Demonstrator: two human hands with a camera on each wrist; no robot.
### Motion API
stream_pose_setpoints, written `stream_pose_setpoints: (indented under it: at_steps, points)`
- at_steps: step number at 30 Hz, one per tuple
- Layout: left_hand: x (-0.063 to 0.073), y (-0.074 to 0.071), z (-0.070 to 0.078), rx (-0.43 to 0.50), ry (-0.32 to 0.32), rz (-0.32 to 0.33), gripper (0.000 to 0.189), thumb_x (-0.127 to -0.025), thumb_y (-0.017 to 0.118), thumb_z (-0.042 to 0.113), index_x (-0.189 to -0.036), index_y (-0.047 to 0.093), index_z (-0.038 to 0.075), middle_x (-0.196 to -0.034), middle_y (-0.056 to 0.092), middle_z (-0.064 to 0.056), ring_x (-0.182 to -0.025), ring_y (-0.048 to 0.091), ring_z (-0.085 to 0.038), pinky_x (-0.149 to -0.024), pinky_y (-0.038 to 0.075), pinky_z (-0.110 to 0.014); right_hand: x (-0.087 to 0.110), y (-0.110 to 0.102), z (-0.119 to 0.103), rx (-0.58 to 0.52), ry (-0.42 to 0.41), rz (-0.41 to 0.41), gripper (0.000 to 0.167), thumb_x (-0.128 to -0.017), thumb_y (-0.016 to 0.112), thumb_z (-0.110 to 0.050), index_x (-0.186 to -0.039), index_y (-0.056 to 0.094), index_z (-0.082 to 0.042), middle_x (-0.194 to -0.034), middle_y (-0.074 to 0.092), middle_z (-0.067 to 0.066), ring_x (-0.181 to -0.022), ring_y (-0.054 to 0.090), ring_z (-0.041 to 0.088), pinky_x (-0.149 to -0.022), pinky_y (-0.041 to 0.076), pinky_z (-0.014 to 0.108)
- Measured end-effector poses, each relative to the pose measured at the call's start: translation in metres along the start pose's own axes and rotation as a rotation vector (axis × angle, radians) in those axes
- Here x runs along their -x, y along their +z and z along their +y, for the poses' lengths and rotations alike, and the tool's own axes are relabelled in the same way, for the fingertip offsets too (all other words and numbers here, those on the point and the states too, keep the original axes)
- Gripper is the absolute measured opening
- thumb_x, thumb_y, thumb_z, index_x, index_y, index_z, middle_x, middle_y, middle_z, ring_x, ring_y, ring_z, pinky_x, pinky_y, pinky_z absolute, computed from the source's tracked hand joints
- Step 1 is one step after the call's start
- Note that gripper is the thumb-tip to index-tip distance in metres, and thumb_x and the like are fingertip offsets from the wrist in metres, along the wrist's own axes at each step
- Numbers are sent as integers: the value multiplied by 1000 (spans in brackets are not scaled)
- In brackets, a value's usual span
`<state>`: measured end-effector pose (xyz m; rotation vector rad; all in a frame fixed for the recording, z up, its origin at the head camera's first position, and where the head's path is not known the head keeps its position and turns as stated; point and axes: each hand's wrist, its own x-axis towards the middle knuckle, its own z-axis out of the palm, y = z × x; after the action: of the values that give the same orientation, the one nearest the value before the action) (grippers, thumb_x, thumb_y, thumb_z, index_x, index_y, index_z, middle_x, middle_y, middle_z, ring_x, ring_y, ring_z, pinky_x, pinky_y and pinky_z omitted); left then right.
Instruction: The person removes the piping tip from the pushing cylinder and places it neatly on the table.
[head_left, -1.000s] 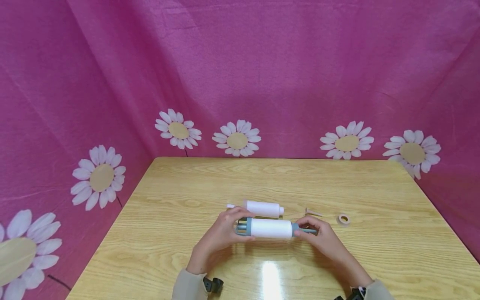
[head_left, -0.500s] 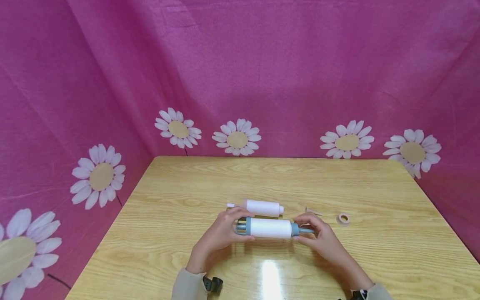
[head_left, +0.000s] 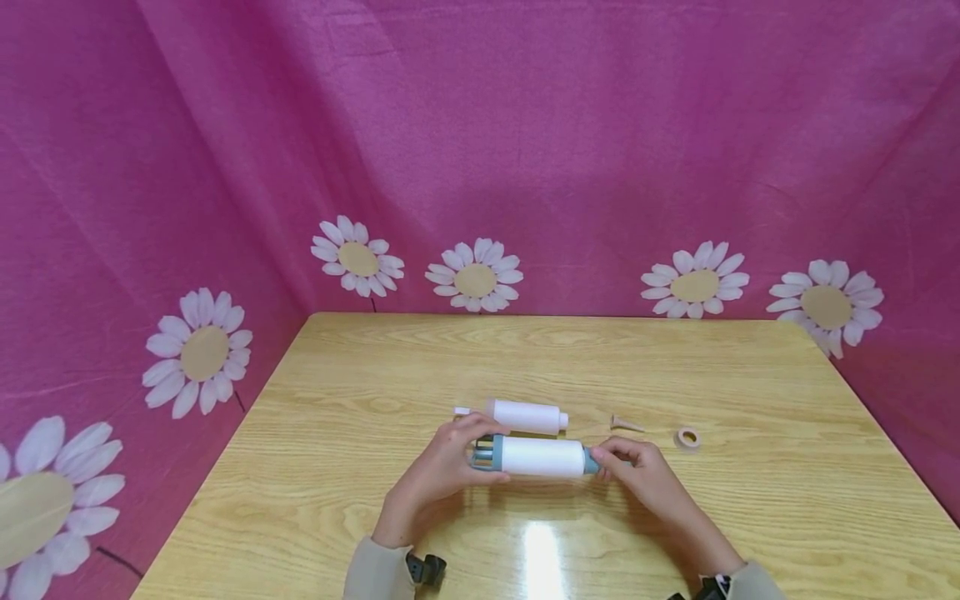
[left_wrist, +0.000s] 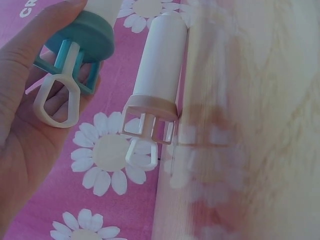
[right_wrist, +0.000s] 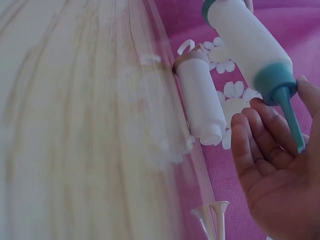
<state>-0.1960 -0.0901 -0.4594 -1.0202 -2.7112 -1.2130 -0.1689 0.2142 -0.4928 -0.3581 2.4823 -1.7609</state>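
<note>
A white icing syringe (head_left: 543, 457) with teal end parts lies crosswise between my hands, just above the table. My left hand (head_left: 444, 460) grips its teal frame handle (left_wrist: 90, 37), with the white plunger loop (left_wrist: 75, 107) by the palm in the left wrist view. At the other end, my right hand (head_left: 643, 473) pinches the teal nozzle cap (right_wrist: 274, 80) with thumb and fingers. The long teal nozzle (right_wrist: 291, 120) points toward the right palm. Behind lies a second white icing syringe (head_left: 525, 417), its collar and handle pinkish-tan in the wrist views.
Right of the second syringe lies a loose tan nozzle (head_left: 626, 423); its mirrored image shows in the right wrist view. Farther right is a tan ring (head_left: 697, 439). The wooden table (head_left: 555, 358) is backed by a pink flowered cloth (head_left: 570, 167).
My right fingers loosened and spread around the teal cap half a second ago, and now pinch it again, covering more of the nozzle. My left hand and the syringe stay nearly still.
</note>
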Motion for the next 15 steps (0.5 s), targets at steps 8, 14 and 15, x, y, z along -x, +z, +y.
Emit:
stream_pose_setpoints:
  at_steps: [8,14,15]
  points:
    - [0,0,-2,-16,-32,-3,54,-74,86,28,-122,66,12,-127,63,-4,-115,59,-20,-95,55,-35,3,2,3,-14,-87,20,21,-92,67,-13,-111,65,-4,-104,64,-12,-96,62,1,-82,55,20]
    - [1,-1,-3,1,-36,-5,54,-75,86,27,-122,67,11,-128,63,-5,-115,59,-21,-95,55,-38,4,4,4,-94,-213,9,30,-86,71,-2,-114,60,2,-116,63,2,-104,61,-1,-88,56,18]
    - [1,-1,-3,4,-35,-5,54,-75,86,27,-122,67,10,-128,63,-5,-116,59,-21,-95,55,-38,5,4,4,-103,-231,6,31,-85,71,0,-114,60,2,-117,62,6,-104,61,-2,-88,56,18]
